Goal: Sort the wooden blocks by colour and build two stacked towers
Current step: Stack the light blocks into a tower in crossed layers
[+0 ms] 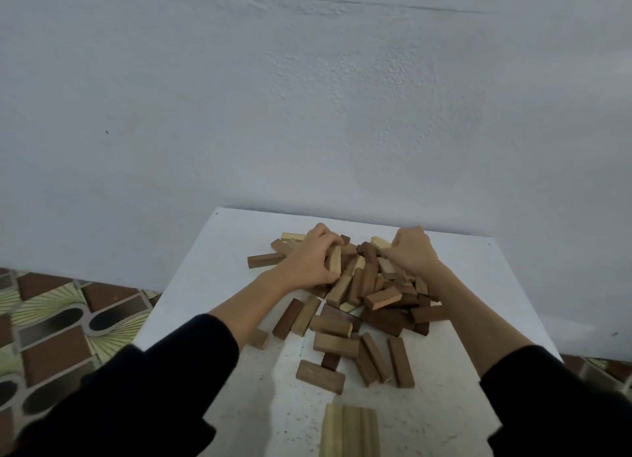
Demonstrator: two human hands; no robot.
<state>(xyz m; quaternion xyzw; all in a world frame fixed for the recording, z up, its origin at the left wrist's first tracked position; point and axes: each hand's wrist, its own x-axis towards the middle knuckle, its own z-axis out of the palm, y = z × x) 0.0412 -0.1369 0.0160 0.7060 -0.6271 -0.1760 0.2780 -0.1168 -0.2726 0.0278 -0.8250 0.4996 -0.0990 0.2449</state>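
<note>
**Block pile, both hands in**

I log a heap of mixed light and dark rectangular wooden blocks [362, 292] on the white bench [205, 268]. Left hand [309, 260]: grip curled round a pale upright block [335, 260]. Right hand [412, 255]: fingers curled into the heap; whether it holds a block I cannot tell. Pale blocks laid side by side [350, 431] at the near edge.
</note>
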